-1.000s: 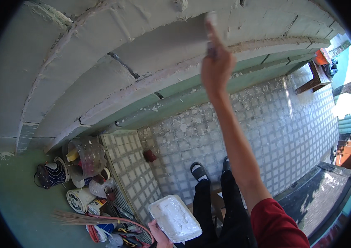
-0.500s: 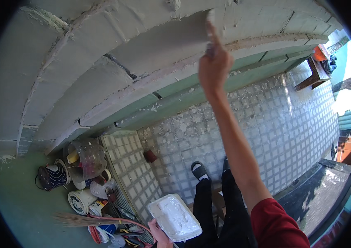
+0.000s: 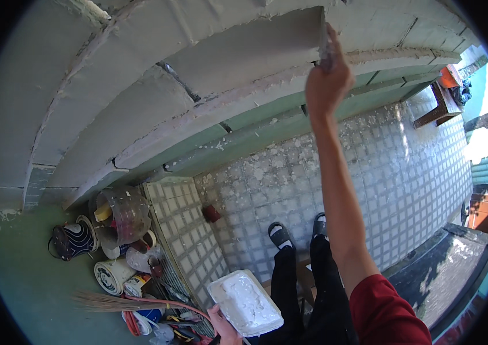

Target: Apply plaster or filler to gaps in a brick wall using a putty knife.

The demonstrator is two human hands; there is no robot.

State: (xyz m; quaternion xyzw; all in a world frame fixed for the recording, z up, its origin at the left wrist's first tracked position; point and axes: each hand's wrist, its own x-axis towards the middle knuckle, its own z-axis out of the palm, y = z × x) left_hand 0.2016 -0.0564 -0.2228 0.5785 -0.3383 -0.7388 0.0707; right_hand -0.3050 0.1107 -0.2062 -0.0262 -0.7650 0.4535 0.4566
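My right hand (image 3: 331,86) is raised to the grey block wall (image 3: 89,115), gripping a small flat tool (image 3: 328,54), likely a putty knife, with the index finger stretched along it, at the right end of a shallow recess (image 3: 249,49). The tool's shape is partly hidden by fingers. Low in the view, my left hand (image 3: 225,325) holds a white rectangular tub (image 3: 247,302) of white paste by its left side.
Below are a speckled tiled floor (image 3: 370,190), my sandalled feet and a tiled step (image 3: 178,224). At left lie buckets (image 3: 112,276), a straw broom (image 3: 97,300), hoses and tools. A dark stool (image 3: 433,115) stands far right; a dark slab (image 3: 439,276) lies lower right.
My right hand and the tool have moved rightward along the recess to its end. The left hand and tub have shifted only slightly right in the view.
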